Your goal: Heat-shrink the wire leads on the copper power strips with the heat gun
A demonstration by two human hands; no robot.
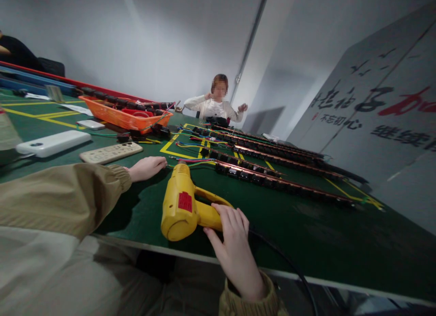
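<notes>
Green tabletop (340, 243), orange basket (119, 118), heat gun (182, 209) before dark strips (252, 176)

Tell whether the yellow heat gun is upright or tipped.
The yellow heat gun is tipped on its side: its handle, in the right hand, points sideways.

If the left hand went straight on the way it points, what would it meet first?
Probably the coloured wires, whose ends lie just ahead of the left hand; the yellow heat gun is also close, and depth is unclear.
</notes>
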